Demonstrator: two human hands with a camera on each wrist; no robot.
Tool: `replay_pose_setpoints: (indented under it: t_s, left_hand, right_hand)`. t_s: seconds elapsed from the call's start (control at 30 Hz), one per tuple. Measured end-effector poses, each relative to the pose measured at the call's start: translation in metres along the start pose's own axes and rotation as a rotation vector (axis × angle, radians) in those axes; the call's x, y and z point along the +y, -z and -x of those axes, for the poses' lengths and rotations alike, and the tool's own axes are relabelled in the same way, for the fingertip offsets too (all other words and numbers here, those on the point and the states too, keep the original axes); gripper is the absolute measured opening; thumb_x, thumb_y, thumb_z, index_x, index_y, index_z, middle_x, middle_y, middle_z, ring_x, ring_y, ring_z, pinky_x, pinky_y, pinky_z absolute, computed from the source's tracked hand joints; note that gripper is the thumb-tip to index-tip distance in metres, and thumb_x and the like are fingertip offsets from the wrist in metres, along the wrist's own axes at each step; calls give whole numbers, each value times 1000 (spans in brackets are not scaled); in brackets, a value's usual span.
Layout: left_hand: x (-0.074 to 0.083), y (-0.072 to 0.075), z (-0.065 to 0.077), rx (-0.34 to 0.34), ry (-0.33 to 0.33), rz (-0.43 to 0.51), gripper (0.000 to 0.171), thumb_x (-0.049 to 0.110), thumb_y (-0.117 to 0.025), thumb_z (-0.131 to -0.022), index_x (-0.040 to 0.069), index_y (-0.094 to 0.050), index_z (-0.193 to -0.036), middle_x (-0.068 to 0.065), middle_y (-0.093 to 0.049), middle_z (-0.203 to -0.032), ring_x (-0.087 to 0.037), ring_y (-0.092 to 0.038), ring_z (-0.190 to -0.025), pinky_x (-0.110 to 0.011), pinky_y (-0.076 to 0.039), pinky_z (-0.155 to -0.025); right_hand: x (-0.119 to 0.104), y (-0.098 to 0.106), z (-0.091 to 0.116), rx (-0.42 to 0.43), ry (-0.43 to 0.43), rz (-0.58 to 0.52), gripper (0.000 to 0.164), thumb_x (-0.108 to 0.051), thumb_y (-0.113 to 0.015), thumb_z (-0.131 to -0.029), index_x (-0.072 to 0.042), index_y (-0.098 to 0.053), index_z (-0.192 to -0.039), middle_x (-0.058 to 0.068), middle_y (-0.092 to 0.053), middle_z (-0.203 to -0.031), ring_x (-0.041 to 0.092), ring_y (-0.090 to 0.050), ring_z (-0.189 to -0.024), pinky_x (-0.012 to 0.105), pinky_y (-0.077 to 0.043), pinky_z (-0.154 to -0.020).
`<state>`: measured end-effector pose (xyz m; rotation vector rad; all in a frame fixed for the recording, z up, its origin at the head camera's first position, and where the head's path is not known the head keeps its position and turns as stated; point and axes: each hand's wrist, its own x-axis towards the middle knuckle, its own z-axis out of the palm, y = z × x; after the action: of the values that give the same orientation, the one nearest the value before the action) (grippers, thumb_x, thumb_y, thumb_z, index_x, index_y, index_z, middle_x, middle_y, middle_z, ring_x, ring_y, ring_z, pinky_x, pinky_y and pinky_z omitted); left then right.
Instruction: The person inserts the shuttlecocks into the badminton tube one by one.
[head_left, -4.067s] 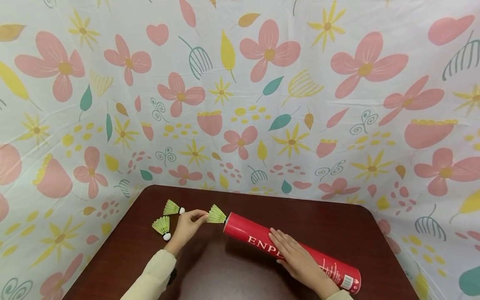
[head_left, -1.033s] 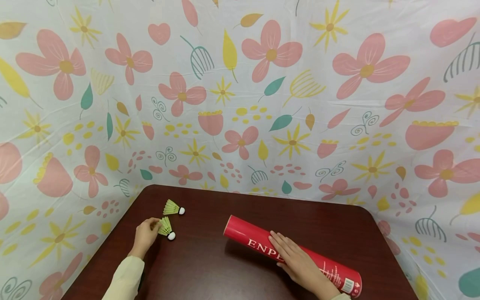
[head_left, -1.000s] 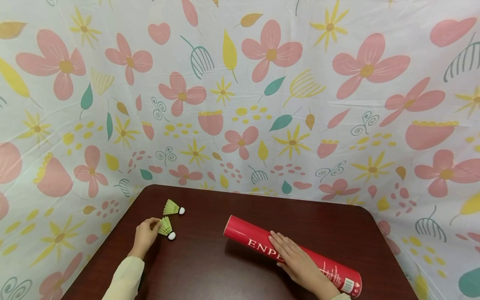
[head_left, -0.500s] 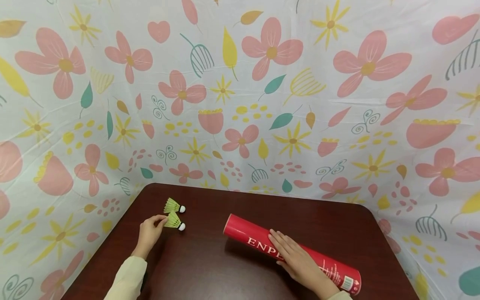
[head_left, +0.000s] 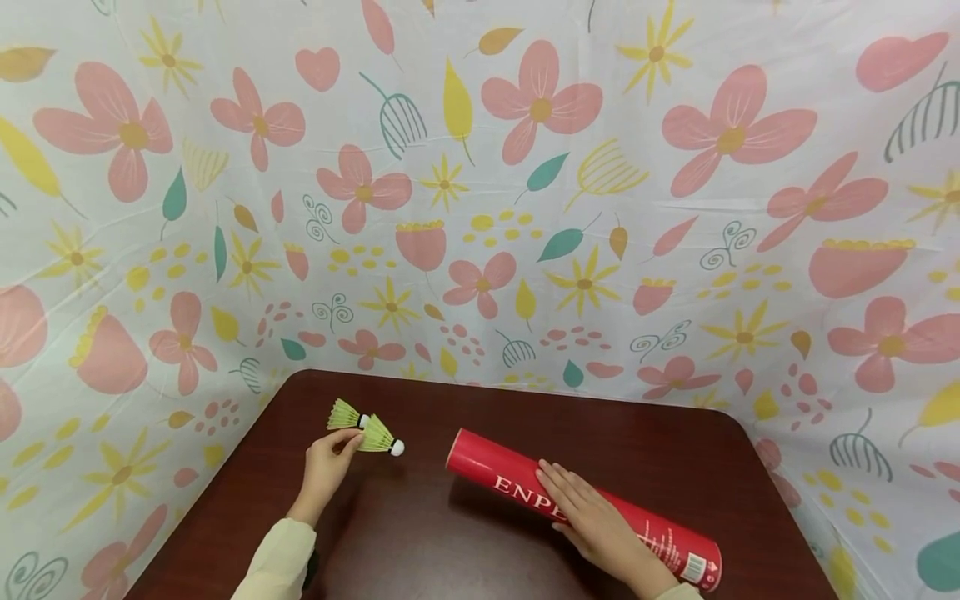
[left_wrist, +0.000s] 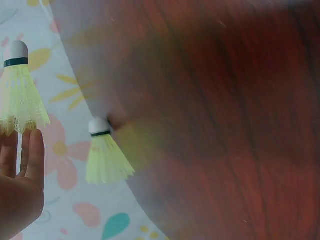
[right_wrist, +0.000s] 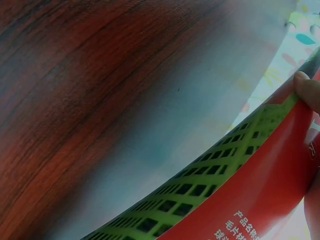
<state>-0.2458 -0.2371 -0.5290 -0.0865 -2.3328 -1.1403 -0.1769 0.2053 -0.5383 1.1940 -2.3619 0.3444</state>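
My left hand (head_left: 327, 468) pinches a yellow shuttlecock (head_left: 380, 437) by its skirt edge, fingertips and thumb together. The white cork points right, toward the tube's near end. In the left wrist view the held shuttlecock (left_wrist: 22, 97) stands cork up above the fingertips. A second yellow shuttlecock (head_left: 343, 414) lies on the table just behind and overlaps the held one in the head view. My right hand (head_left: 596, 521) holds a red shuttlecock tube (head_left: 495, 458) across its middle, fingers over the top and thumb at the near side. The tube's inside is hidden.
The dark brown table (head_left: 420, 533) has rounded back corners and a floral cloth (head_left: 480, 208) hanging behind it. White lettering and a barcode mark the tube, and the right wrist view shows a green grid print (right_wrist: 210, 175) on it.
Earlier my left hand had a shuttlecock at the tube's mouth; that one is out of sight now. It then took another and carried it right. My right hand and the tube stay put.
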Motion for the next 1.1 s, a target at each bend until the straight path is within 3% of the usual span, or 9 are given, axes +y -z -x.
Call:
replay_pose_setpoints:
  t_s: [0.13, 0.27, 0.5, 0.6, 0.7, 0.83, 1.1]
  left_hand:
    - [11, -6, -1, 6, -15, 28, 8, 10, -76, -83, 6, -77, -90, -10, -74, -89, -10, -61, -71, -24, -48, -60]
    - [21, -10, 0, -9, -11, 68, 8, 10, -76, -83, 6, -77, -90, -9, -74, -89, -12, -65, -76, -24, -50, -62]
    - [33, -18, 0, -32, -15, 135, 8, 12, -75, -85, 8, -77, -91, -6, -73, -82, -6, -59, -66, -22, -48, -58]
    - [37, -22, 1, -34, -22, 152, 7, 12, -74, -85, 8, -77, -90, -5, -73, -80, -4, -57, -63, -21, -47, -56]
    - [41, -25, 2, -47, -24, 171, 7, 12, -74, -85, 9, -77, -91, -5, -73, -81, -3, -58, -64, -21, -47, -57]
    - [48, -28, 2, -69, -23, 212, 8, 12, -72, -86, 8, -77, -93, -6, -73, -84, -5, -59, -67, -21, -48, -59]
    - [58, -36, 4, -106, -23, 264, 10, 14, -72, -87, 7, -76, -93, -6, -73, -84, -6, -56, -64, -21, -46, -57]
  right_hand:
    - [0, 0, -1, 5, 1, -2, 80, -15, -75, -79, 3, -35, -146, 21, -37, -148, 30, -35, -138, 28, -11, -116]
    - [0, 0, -1, 5, -3, -2, 72, -21, -69, -88, 3, -35, -146, 21, -38, -148, 25, -28, -142, 28, -10, -116]
    - [-1, 1, -2, -2, -6, -8, 74, -19, -71, -86, 2, -35, -147, 20, -37, -149, 27, -32, -140, 26, -8, -116]
    - [-2, 1, -2, 1, -4, -1, 65, -28, -61, -95, 2, -35, -146, 20, -37, -149, 26, -32, -140, 25, -8, -116]
    - [-3, 1, -3, -9, -12, 0, 63, -30, -57, -98, 2, -35, -147, 19, -37, -149, 27, -33, -139, 25, -8, -116]
    - [-3, 1, -4, -22, -23, 3, 73, -21, -71, -88, 1, -34, -147, 19, -36, -150, 31, -37, -136, 26, -8, -116]
    - [-3, 1, -6, -4, -17, -4, 80, -17, -76, -82, 1, -35, -147, 18, -36, -150, 35, -42, -132, 25, -8, -116]
